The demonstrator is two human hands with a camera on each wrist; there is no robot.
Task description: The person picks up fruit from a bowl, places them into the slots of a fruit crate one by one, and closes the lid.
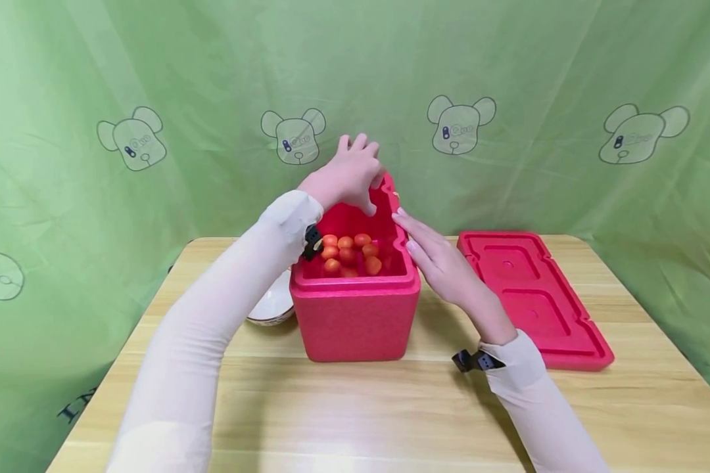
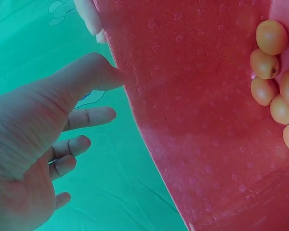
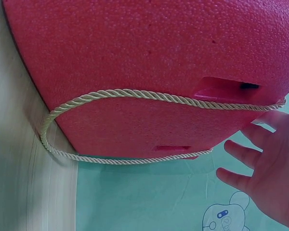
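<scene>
A red foam box point(image 1: 355, 322) stands on the table with its top off. Several small orange fruits point(image 1: 346, 242) lie inside on its floor. My left hand point(image 1: 354, 172) reaches over the far rim with its fingers spread and nothing in its grasp. In the left wrist view, its thumb point(image 2: 94, 72) meets the box's edge, while the other fingers hang outside the wall. Along the right rim rests my right hand point(image 1: 444, 263), fingers extended. The right wrist view shows a twisted gold cord point(image 3: 135, 95) looped on the box's outer side, with those fingers beyond it.
Right of the box lies its red lid point(image 1: 517, 272), with recessed panels facing up. A white bowl point(image 1: 275, 303) with a brown rim sits at the left, partly behind my left forearm. Green printed cloth point(image 1: 509, 59) hangs behind the wooden table point(image 1: 331, 420).
</scene>
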